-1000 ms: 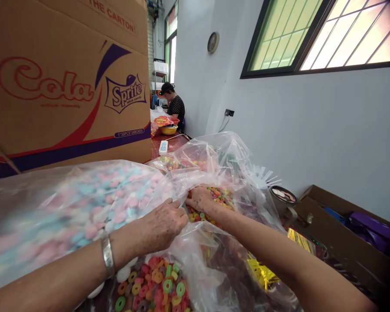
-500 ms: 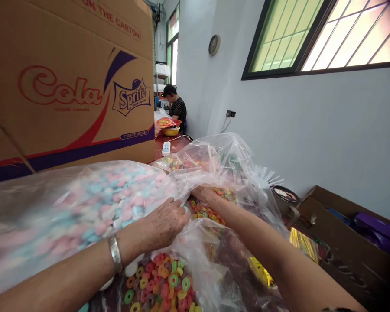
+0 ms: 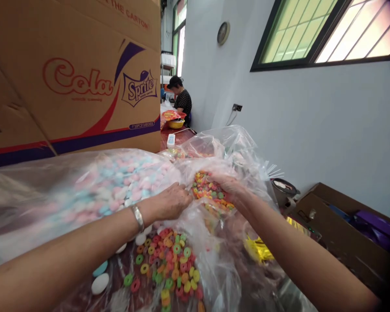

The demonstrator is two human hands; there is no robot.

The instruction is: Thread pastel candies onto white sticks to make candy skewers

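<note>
My left hand (image 3: 173,202), a silver bangle on its wrist, is closed on the gathered edge of a clear plastic bag (image 3: 182,219). My right hand (image 3: 226,183) reaches into the bag's mouth, over small colourful ring candies (image 3: 205,184); its fingers are blurred and partly hidden among candy and plastic. Closer to me, a loose pile of ring candies (image 3: 169,258) in red, orange, green and yellow lies on the dark red tabletop. Beneath my left forearm spreads a large clear bag of pink, blue and white round candies (image 3: 117,186).
A big cardboard carton (image 3: 84,117) stands at the back left. Gold twist ties (image 3: 260,249) lie near my right forearm. An open brown box (image 3: 331,234) and a round container (image 3: 283,186) are at the right. Farther back, a person (image 3: 183,97) sits near a yellow basin (image 3: 176,124).
My right hand has drawn back slightly to the right, so more ring candies show inside the bag. My left hand keeps its hold. The view has shifted a little.
</note>
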